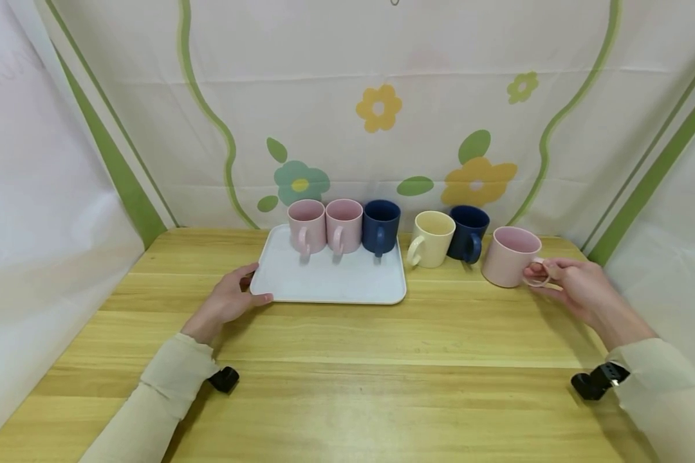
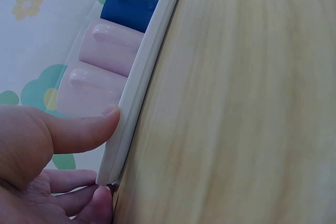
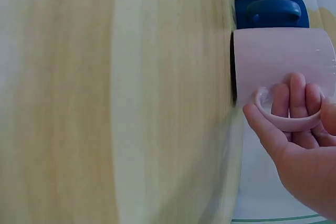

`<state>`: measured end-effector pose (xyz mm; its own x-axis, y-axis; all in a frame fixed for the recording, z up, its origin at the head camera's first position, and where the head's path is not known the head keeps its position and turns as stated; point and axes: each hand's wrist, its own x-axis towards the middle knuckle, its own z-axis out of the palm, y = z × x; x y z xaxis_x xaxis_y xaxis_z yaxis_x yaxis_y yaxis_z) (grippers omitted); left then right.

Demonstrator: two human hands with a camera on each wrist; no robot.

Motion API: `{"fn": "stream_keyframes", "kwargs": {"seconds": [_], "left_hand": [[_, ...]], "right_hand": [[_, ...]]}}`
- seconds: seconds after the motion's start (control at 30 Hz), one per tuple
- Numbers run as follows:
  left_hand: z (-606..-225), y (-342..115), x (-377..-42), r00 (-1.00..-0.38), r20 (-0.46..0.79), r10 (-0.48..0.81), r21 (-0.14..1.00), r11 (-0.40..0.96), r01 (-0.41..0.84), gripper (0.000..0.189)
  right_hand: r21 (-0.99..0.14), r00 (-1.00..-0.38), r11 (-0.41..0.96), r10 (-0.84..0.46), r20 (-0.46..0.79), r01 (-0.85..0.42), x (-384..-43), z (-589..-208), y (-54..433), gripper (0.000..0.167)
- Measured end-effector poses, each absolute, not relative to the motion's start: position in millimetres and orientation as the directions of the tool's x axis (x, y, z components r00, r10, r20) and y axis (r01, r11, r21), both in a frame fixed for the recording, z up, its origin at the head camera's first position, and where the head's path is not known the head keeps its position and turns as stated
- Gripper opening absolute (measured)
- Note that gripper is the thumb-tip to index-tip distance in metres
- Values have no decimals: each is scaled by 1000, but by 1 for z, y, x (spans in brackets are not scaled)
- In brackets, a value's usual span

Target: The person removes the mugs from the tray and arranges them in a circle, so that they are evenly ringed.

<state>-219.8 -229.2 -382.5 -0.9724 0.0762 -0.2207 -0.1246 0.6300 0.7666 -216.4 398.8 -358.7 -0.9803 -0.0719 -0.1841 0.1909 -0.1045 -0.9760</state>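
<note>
A white tray (image 1: 330,280) lies on the table with two pink mugs (image 1: 307,225) and a dark blue mug (image 1: 380,225) in a row along its back. At its left front corner, my left hand (image 1: 227,301) grips the edge, the thumb (image 2: 86,129) over the rim and other fingers low at the corner. My right hand (image 1: 576,286) holds the handle of a third pink mug (image 1: 506,257), which stands upright at the right. Several fingers (image 3: 297,95) pass through the handle loop, towards the mug's side.
Between the tray and the third pink mug stand a cream mug (image 1: 434,239) and a second dark blue mug (image 1: 468,231), close together. A flowered cloth (image 1: 336,116) hangs behind the wooden table (image 1: 370,386). White cloth sides (image 1: 40,193) rise at left and right.
</note>
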Motion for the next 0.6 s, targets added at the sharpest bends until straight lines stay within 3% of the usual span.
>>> {"fn": "stream_keyframes", "kwargs": {"seconds": [0.17, 0.6], "left_hand": [[-383, -229, -219, -971, -227, 76, 769, 626, -131, 92], [-383, -225, -219, -970, -227, 86, 786, 605, -130, 91]], "right_hand": [[-971, -972, -56, -32, -231, 232, -224, -358, 394, 33], [-973, -978, -105, -18, -207, 208, -228, -358, 390, 35]]}}
